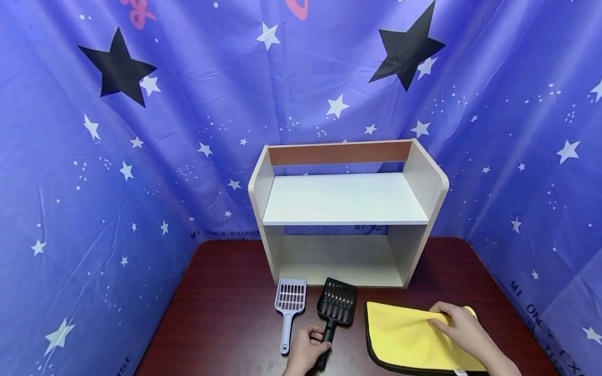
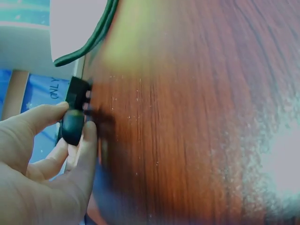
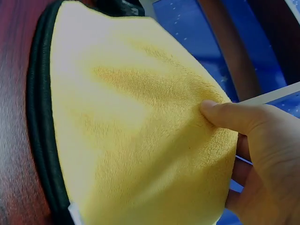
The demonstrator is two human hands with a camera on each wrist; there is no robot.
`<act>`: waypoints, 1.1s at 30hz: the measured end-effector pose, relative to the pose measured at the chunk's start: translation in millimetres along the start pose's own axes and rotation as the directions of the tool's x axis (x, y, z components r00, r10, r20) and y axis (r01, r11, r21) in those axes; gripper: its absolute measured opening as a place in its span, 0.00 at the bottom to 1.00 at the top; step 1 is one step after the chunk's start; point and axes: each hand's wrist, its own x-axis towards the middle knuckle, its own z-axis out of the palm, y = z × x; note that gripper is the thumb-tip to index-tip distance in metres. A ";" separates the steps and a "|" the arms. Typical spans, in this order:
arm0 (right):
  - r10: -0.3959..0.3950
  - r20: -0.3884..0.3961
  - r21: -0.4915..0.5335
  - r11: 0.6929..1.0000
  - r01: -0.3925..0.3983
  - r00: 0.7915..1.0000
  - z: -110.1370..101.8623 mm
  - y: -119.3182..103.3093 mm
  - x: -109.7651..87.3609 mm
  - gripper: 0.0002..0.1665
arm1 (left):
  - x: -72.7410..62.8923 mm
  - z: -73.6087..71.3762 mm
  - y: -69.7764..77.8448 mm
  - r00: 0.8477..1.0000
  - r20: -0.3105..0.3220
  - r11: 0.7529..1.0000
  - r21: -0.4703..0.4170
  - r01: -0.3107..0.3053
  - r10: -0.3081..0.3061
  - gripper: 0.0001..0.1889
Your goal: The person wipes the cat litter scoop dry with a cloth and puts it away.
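My left hand grips the handle of a black slotted scoop, whose head points toward the shelf. In the left wrist view, thumb and fingers pinch the black handle from both sides. A pale lilac slotted scoop with a paw mark on its handle lies just left of it. My right hand pinches the far edge of a folded yellow cloth with black trim. In the right wrist view the thumb lies on top of the cloth, with the other fingers partly hidden behind it.
A two-tier shelf with a white upper board stands at the back of the dark red table. Blue curtains with stars hang behind and on both sides. A small white tag shows at the cloth's near edge.
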 end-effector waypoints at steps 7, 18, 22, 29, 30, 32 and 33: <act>0.016 -0.036 0.112 0.994 -0.012 0.999 -3.3 -10.2 -2.7 0.12 | 1.2 -3.7 -2.0 0.999 0.034 0.975 -0.219 0.048 -0.041 0.14; 0.101 -0.045 0.314 0.946 -0.082 0.994 -7.2 -27.7 -8.1 0.05 | 5.8 -10.9 -2.1 0.974 0.165 0.853 -0.476 0.215 -0.153 0.18; 0.060 -0.064 0.438 0.899 -0.026 0.996 -7.3 -35.1 -10.6 0.07 | 7.9 -15.3 -3.4 0.975 0.160 0.837 -0.501 0.217 -0.157 0.18; 0.006 -0.237 0.495 0.861 0.115 0.972 -7.9 -47.9 -9.3 0.14 | 8.6 -22.4 2.7 0.976 0.152 0.834 -0.509 0.213 -0.156 0.18; -0.018 -0.278 0.485 0.861 0.156 0.960 -8.0 -48.2 -8.5 0.16 | 7.9 -23.3 3.9 0.977 0.151 0.835 -0.509 0.209 -0.153 0.18; -0.071 -0.351 0.448 0.863 0.234 0.934 -8.9 -48.8 -7.2 0.21 | 6.1 -25.4 6.2 0.978 0.149 0.837 -0.508 0.201 -0.145 0.19; -0.088 -0.371 0.431 0.865 0.256 0.924 -9.9 -49.0 -6.9 0.22 | 5.4 -26.3 7.1 0.979 0.148 0.838 -0.509 0.195 -0.138 0.19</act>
